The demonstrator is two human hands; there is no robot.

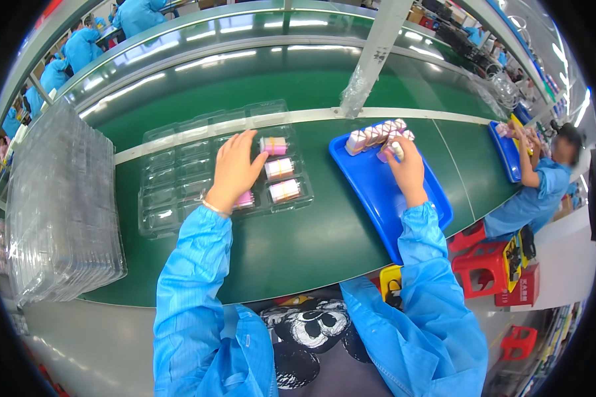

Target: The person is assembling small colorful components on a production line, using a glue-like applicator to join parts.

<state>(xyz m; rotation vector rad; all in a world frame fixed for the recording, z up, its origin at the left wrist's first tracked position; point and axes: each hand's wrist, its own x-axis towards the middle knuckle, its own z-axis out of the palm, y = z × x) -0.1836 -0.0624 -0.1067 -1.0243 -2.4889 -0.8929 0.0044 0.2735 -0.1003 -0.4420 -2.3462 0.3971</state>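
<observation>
My left hand point(235, 169) hovers over a clear plastic blister tray point(172, 198) on the green table, fingers stretched out and holding nothing. Its thumb tip is close to a pink-and-white battery pack point(273, 145) with a yellow band; touching or not, I cannot tell. Two similar packs, a middle one point(279, 169) and a nearer one point(285, 191), sit in the same column. Another pink pack point(244, 199) is partly hidden beneath my left wrist. On the right, my right hand point(408, 171) pinches a pink-and-white pack point(390, 153) above a blue tray point(371, 198), where several packs point(372, 135) line the far end.
A tall stack of clear plastic trays point(63, 205) stands at the left. A metal post point(375, 59) rises beyond the blue tray, beside a green conveyor point(245, 73). At the right, another person point(540, 182) handles packs over a second blue tray point(504, 152), near red stools point(480, 268).
</observation>
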